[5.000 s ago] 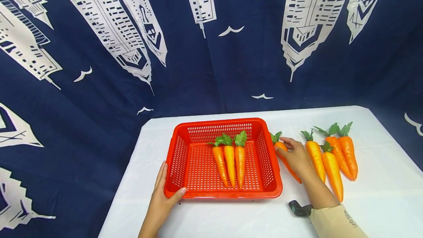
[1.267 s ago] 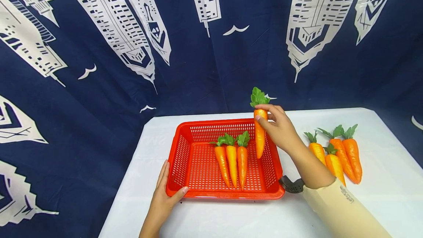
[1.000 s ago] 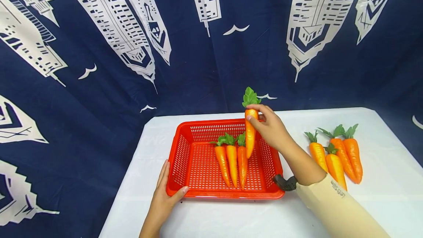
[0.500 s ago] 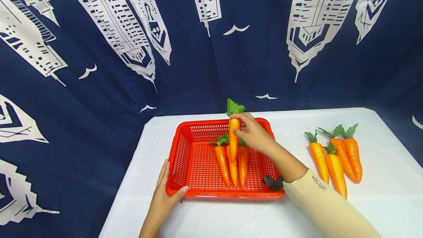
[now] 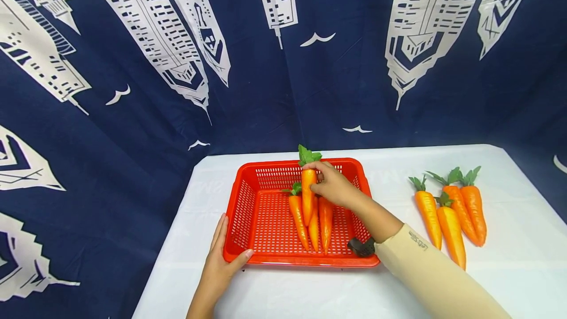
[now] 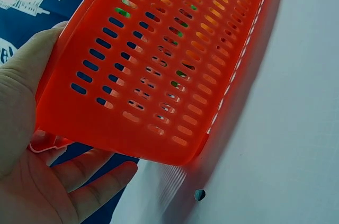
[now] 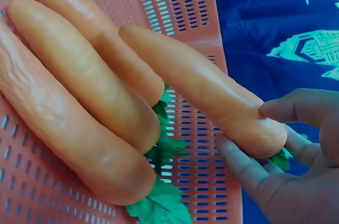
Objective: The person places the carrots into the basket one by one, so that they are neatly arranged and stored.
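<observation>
My right hand (image 5: 333,184) pinches an orange carrot (image 5: 308,196) near its leafy top, above the red basket (image 5: 301,261). In the right wrist view this carrot (image 7: 198,83) slants, its thick end between thumb and fingers and its tip over the basket. Three carrots lie side by side on the basket floor, the leftmost carrot (image 5: 298,218) plainest; the held carrot and my right hand partly cover the others. My left hand (image 5: 219,262) rests at the basket's front left corner, fingers straight along the side and thumb on the front rim. The left wrist view shows the basket's slotted wall (image 6: 153,75) beside the hand.
Several more carrots (image 5: 451,230) with green tops lie on the white table (image 5: 518,245), right of the basket. A black device (image 5: 362,247) sits at my right wrist. Behind the table hangs a navy cloth (image 5: 266,97) printed with white buildings and birds.
My right hand took the carrot from beside the basket's right wall, lifted it over the rim, then moved left and down with it over the other carrots. My left hand has stayed at the corner.
</observation>
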A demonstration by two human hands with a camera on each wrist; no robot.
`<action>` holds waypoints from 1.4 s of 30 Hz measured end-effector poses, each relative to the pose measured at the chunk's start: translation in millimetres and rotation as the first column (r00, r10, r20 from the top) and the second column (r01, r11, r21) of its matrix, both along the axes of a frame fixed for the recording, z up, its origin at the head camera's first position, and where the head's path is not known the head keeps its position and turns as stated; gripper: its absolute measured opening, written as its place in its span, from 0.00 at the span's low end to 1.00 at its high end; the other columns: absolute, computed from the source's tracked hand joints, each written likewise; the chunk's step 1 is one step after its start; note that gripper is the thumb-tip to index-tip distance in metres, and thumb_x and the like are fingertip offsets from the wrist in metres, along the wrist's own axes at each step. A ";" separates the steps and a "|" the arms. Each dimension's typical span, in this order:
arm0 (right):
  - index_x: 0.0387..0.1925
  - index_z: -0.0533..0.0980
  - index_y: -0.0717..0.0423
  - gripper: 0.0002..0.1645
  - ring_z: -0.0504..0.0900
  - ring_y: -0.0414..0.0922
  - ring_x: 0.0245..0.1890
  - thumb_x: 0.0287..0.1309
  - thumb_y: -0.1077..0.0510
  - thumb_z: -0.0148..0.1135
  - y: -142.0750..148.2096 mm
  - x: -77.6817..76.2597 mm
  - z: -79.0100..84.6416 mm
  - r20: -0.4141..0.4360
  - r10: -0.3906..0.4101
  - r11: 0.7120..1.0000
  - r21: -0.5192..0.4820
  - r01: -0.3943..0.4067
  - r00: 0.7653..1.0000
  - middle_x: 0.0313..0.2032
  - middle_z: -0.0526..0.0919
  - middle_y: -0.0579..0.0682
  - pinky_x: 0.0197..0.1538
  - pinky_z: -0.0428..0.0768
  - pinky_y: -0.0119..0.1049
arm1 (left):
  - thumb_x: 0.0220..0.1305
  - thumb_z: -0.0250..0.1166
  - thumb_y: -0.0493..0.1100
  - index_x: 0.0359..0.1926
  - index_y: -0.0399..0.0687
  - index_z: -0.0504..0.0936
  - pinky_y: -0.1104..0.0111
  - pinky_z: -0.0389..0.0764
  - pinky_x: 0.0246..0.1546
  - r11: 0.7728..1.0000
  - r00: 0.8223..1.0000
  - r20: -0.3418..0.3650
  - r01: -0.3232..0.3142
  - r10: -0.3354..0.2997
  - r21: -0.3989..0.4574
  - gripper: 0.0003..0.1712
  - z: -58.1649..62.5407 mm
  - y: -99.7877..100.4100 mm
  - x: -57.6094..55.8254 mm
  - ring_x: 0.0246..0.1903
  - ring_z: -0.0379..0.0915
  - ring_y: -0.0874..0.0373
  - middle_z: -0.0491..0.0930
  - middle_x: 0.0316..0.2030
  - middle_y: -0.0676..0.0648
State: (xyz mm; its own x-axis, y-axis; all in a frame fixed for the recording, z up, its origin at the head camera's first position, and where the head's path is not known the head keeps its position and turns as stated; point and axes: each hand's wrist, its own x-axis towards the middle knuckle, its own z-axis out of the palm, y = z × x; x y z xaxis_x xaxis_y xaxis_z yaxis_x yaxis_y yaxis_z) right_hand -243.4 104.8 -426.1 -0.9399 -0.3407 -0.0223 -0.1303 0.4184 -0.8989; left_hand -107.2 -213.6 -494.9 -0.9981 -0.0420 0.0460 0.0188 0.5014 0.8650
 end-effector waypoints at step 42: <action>0.60 0.77 0.46 0.32 0.77 0.53 0.61 0.54 0.52 0.77 -13.2 -2.5 -37.3 -0.053 0.243 0.895 0.398 -0.202 0.969 0.60 0.82 0.51 0.66 0.74 0.52 | 0.56 0.77 0.51 0.81 0.66 0.46 0.47 0.51 0.75 1.000 1.000 0.026 -0.004 0.004 0.003 0.61 3.2 2.7 1.0 0.79 0.42 0.54 0.41 0.81 0.60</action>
